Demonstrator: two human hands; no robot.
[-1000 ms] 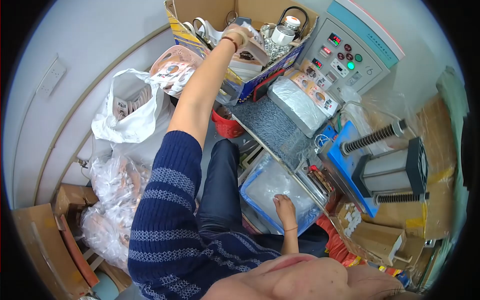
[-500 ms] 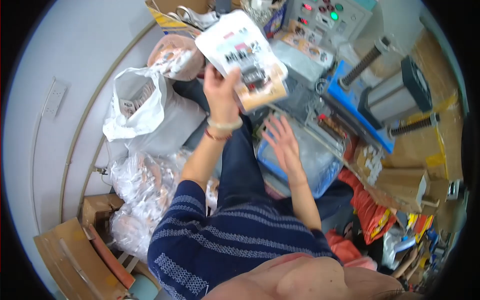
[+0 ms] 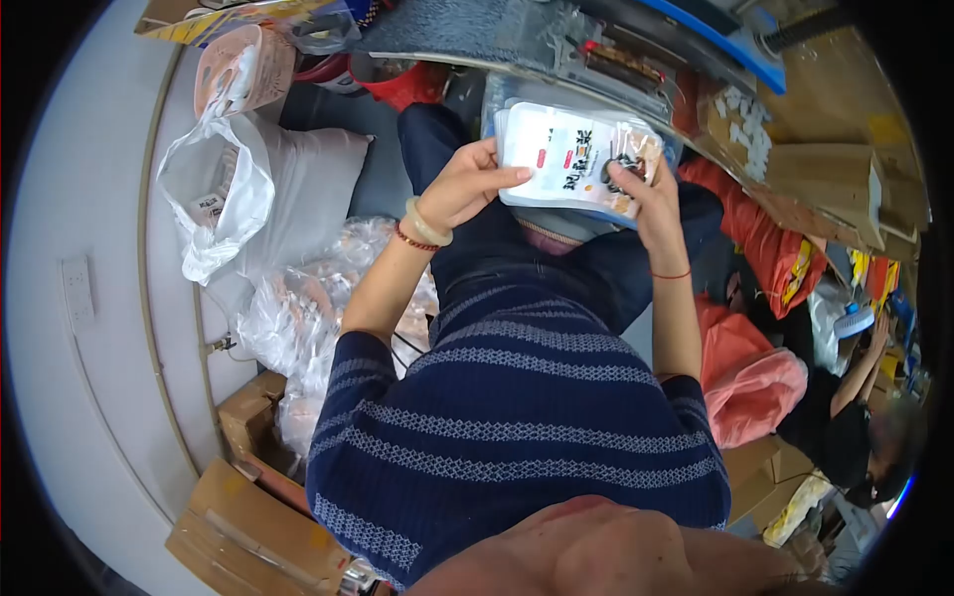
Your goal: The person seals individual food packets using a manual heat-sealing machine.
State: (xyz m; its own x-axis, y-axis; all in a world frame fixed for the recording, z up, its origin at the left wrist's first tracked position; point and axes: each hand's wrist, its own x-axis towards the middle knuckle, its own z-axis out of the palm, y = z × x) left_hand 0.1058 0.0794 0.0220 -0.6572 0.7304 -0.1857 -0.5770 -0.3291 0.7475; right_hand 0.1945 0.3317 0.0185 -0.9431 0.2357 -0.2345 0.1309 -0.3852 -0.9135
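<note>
A stack of printed white packaging pouches (image 3: 571, 149) lies flat between my two hands, above my lap. My left hand (image 3: 475, 184) grips its left end, thumb on top. My right hand (image 3: 651, 199) clasps the opposite end, its thumb across the printed food picture. The fingers beneath the stack are hidden. Behind the pouches, a blue-rimmed tray (image 3: 494, 104) shows in part at the workbench edge.
At left stand an open white sack (image 3: 224, 199) and a pink basket (image 3: 243, 70). Clear plastic bags (image 3: 298, 328) lie below them. A machine with a blue plate (image 3: 730, 45) and cardboard boxes (image 3: 815, 189) are at right. Another person (image 3: 845, 427) is at lower right.
My left hand has brought the pouches down and right, from near the machine to above my lap. My right hand, open and bare before, now holds their other end. The view has shifted.
</note>
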